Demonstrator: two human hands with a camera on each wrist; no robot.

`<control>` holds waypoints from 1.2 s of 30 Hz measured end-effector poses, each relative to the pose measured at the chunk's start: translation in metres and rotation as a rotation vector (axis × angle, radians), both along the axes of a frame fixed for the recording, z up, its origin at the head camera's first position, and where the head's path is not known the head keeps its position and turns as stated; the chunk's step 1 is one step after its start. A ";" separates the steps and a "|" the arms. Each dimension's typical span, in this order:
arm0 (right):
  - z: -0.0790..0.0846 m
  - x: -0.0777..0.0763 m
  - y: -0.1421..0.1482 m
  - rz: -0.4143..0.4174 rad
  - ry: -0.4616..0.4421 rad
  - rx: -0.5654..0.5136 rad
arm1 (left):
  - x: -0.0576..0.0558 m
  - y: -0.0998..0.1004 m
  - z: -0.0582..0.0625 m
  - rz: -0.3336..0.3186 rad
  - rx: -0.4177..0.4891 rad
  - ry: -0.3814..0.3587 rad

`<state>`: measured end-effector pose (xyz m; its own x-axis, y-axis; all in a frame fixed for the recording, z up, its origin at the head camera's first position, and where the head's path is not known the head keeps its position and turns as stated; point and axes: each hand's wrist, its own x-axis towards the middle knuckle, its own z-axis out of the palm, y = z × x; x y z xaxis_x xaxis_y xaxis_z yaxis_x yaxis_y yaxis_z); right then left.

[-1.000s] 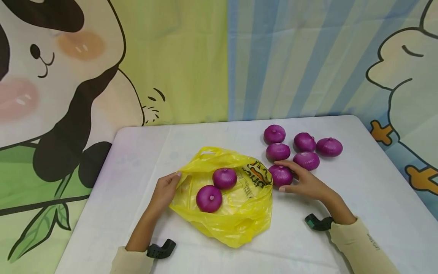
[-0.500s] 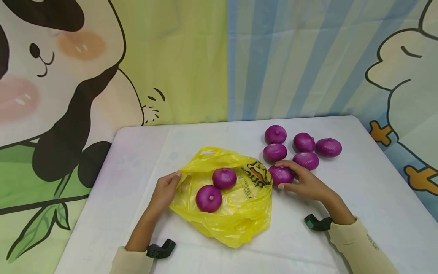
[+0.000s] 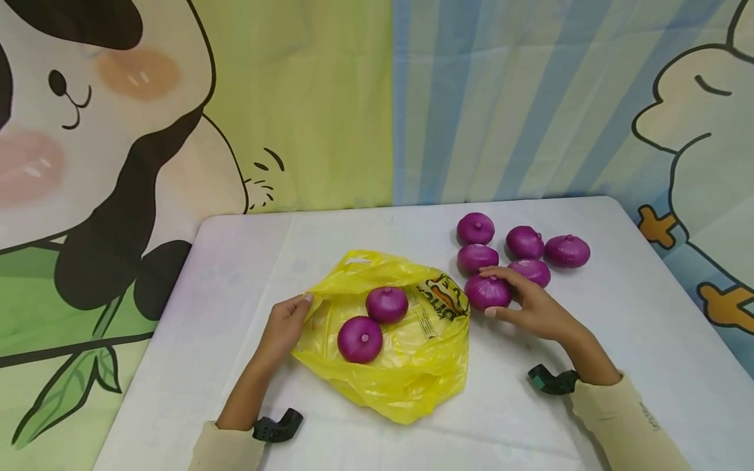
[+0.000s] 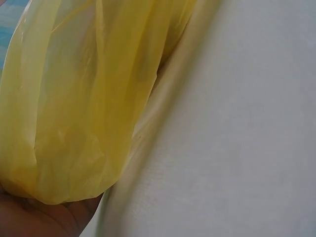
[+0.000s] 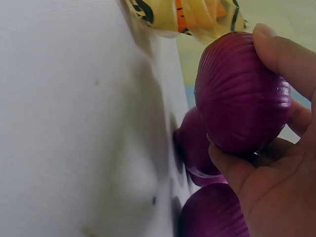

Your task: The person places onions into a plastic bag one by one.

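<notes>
The round, glossy purple onion (image 3: pixel 486 293) was just beside the thin yellow plastic bag (image 3: pixel 406 396), held between the thumb and fingers of the right hand (image 3: pixel 537 307); the left hand (image 3: pixel 285 329) pinched the bag's edge. It looked firm and slick, best gripped around its widest part.

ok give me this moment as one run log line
left hand: holds yellow plastic bag by rim | right hand: grips red onion beside bag | in bag: two red onions | on table: five other onions
</notes>
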<state>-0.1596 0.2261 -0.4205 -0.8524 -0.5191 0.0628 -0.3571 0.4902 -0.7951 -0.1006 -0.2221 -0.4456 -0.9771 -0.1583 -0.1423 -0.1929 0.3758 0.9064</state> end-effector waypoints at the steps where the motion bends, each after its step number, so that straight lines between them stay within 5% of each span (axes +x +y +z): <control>1: 0.002 0.000 0.000 -0.008 -0.001 -0.003 | 0.000 0.000 0.000 0.001 0.001 -0.001; 14: 0.018 -0.006 -0.001 0.026 0.045 -0.042 | 0.000 0.000 0.000 -0.023 0.018 -0.008; 30: 0.034 -0.012 -0.012 0.076 -0.017 -0.179 | 0.001 -0.002 0.000 -0.039 0.034 -0.018; 36: 0.038 -0.015 -0.019 0.090 -0.022 -0.196 | 0.009 0.009 0.035 -0.057 0.042 -0.048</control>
